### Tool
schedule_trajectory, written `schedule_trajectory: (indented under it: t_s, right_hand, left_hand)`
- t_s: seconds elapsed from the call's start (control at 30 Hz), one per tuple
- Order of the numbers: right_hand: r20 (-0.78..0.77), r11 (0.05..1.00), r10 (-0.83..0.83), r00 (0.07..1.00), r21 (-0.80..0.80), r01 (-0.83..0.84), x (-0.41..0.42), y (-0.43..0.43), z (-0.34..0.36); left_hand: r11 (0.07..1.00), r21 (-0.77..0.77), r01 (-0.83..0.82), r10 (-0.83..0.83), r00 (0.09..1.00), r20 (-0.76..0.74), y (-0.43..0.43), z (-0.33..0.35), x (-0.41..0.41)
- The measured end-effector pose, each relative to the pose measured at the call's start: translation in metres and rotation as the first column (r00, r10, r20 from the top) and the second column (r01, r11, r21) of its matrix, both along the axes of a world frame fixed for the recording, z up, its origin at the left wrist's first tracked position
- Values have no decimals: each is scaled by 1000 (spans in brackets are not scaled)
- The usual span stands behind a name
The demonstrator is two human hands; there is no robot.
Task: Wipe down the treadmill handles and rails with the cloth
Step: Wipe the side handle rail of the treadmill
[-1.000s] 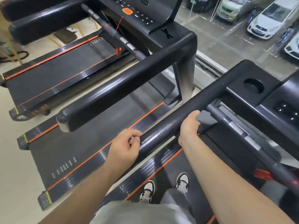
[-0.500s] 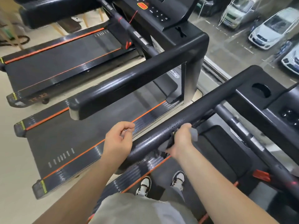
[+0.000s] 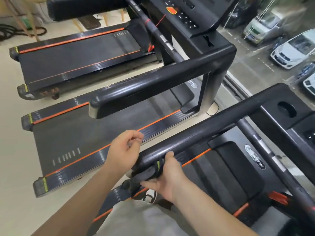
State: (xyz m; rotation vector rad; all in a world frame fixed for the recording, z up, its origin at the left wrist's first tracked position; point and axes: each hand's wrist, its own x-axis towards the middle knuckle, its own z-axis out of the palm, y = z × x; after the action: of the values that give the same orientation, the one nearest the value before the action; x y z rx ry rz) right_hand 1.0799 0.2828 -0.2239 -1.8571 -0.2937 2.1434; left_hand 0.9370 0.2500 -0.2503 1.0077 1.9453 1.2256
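Much of the cloth (image 3: 144, 174) is hidden from us. It is a dark grey wad bunched over the near end of the rail (image 3: 204, 132) of the treadmill we stand on. The right hand (image 3: 168, 179) grips it from below, fingers curled under the cloth and thumb lying up against the rail, so the rail's end cannot be seen. The left hand (image 3: 124, 150) hovers just beside that end without touching it. Its fingers are curled in and the thumb meets the fingertips; something greyish sits between them, and we cannot tell whether they pinch anything. Our console (image 3: 286, 109) is cut off by the right edge and shows little more than a round recess. One shoe (image 3: 151, 195), white and black, peeks out below the cloth. Counting, we see three running decks: the far deck (image 3: 76, 60), the middle deck (image 3: 81, 133) and our own deck (image 3: 221, 181). There are three thick rails, ours plus the middle rail (image 3: 153, 86) and the far rail (image 3: 81, 9), which the top edge clips. There are two thin crossbars, one far (image 3: 162, 40) and one near (image 3: 272, 160), and one orange button (image 3: 171, 10). Outside the window the cars are blurred; we make out a van (image 3: 260, 29), a white car (image 3: 293, 50) and part of another car (image 3: 310, 83).
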Motion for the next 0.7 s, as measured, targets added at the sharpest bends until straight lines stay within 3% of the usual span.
schedule_trajectory:
  t_s: [0.1,0.17,0.23,0.3,0.4,0.5,0.57,0.63,0.7]
  right_hand:
    - [-55,976,216,975,39,-214,21,22,5]
    - [-98,928,372,923,73,-366,35,35,11]
    - [-74,853,516,853,128,-505,50,48,19]
    - [111,751,626,772,177,-636,68,61,24]
    - [400,712,481,780,341,-614,90,81,26]
    - [527,673,290,799,481,-562,101,97,17]
    - [546,655,282,789,491,-575,104,102,13]
    - [607,557,310,732,508,-657,106,102,9]
    - [696,429,321,642,497,-754,107,101,4]
  left_hand:
    - [941,-96,324,-321,946,49,0,16,16]
    - [840,-191,508,-537,830,-153,2,20,28]
    - [832,-255,493,-550,793,-262,11,24,36]
    - [871,-231,433,-479,852,-212,22,26,35]
    - [905,-252,344,-405,876,-260,47,25,20]
    - [902,-332,276,-426,699,-574,61,12,18]
    - [899,-283,335,-436,619,-654,54,3,39]
    - [895,-232,381,-426,572,-701,40,-12,63]
    - [895,-275,351,-434,545,-718,37,-22,75]
